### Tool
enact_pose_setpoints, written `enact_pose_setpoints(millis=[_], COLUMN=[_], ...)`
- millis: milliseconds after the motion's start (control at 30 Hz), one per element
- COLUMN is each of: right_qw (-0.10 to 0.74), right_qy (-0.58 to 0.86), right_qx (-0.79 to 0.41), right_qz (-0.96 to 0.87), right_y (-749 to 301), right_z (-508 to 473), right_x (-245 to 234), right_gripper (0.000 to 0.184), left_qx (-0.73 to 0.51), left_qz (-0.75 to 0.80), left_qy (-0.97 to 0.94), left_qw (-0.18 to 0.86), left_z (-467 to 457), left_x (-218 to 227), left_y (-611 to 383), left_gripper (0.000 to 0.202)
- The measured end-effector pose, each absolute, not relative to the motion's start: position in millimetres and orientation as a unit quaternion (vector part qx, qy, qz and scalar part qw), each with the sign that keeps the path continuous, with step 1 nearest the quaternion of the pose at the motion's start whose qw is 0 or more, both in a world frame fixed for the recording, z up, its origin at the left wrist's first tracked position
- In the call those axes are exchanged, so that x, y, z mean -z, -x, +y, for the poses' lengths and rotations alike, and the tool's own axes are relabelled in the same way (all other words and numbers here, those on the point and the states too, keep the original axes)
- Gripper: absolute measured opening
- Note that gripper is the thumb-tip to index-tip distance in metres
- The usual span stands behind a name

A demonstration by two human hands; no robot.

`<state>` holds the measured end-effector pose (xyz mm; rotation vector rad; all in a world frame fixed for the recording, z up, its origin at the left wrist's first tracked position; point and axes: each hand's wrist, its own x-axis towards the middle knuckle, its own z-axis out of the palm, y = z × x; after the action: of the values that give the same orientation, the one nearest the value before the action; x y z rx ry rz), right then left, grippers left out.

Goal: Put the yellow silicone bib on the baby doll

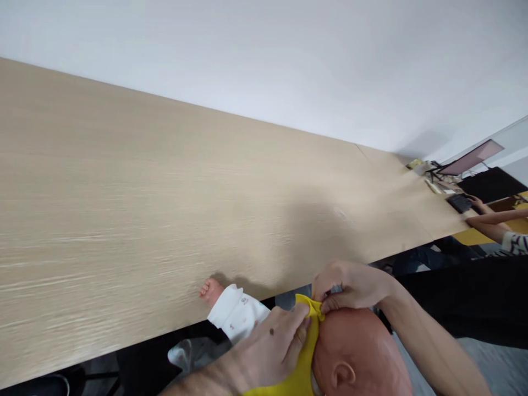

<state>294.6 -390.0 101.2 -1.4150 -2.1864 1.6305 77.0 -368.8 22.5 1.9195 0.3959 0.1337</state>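
Observation:
A baby doll [363,352] with a bald head is at the bottom of the head view, near the table's front edge. It wears a white sleeve [243,316] with small prints, and its small hand [211,290] reaches over the tabletop. Around its neck lies a yellow bib [303,366]. My left hand [276,341] is closed on one end of the bib. Beside the doll's head, my right hand [346,289] pinches the bib's end between thumb and fingers. The two hands nearly meet; the join between the ends is hard to make out.
A long wooden table [165,209] runs along a white wall. At its far right, a co-worker's arm [489,220] rests by a keyboard [460,202], with monitors [493,184] behind. A clear plastic bag [193,352] shows below the table edge.

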Motion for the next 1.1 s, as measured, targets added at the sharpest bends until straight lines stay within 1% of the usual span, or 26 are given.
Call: enact_pose_setpoints(millis=[200,367,467,600,800,900,967,1033,1100], right_qw=[0.074,0.12,0.152,0.217,0.266,0.293,0.295,0.272,0.243], right_qy=[0.409,0.363,0.345,0.314,0.319,0.351,0.382,0.411,0.423], right_qx=[-0.572,-0.613,-0.621,-0.626,-0.644,-0.673,-0.7,-0.72,-0.727], right_qz=[-0.707,-0.691,-0.688,-0.68,-0.642,-0.582,-0.526,-0.489,-0.484], right_y=[-298.0,-299.8,-301.0,-300.2,-294.1,-292.7,-293.4,-295.4,-297.8], right_z=[-383.1,-382.1,-383.6,-386.1,-390.3,-394.8,-398.1,-400.2,-399.8], right_x=[-87.0,-71.8,-61.3,-47.6,-37.6,-34.9,-32.3,-30.0,-29.5], right_gripper=[0.024,0.023,0.019,0.012,0.008,0.011,0.014,0.02,0.031], left_qx=[-0.064,-0.055,-0.05,-0.032,-0.068,-0.082,-0.102,-0.125,-0.134], left_qz=[0.162,0.123,0.126,0.109,0.122,0.122,0.121,0.12,0.123], left_qy=[-0.799,-0.818,-0.827,-0.829,-0.815,-0.82,-0.82,-0.819,-0.816], left_qw=[0.576,0.559,0.546,0.548,0.563,0.553,0.55,0.547,0.549], left_z=[-365.4,-361.4,-358.7,-354.9,-357.0,-359.3,-360.7,-361.7,-361.8], left_x=[-23.4,-23.3,-24.2,-25.8,-16.5,-10.1,-6.5,-3.8,-2.2], left_y=[-75.3,-75.6,-75.9,-74.8,-72.4,-74.5,-76.8,-78.5,-79.2], left_gripper=[0.033,0.032,0.032,0.032,0.03,0.029,0.028,0.026,0.024])
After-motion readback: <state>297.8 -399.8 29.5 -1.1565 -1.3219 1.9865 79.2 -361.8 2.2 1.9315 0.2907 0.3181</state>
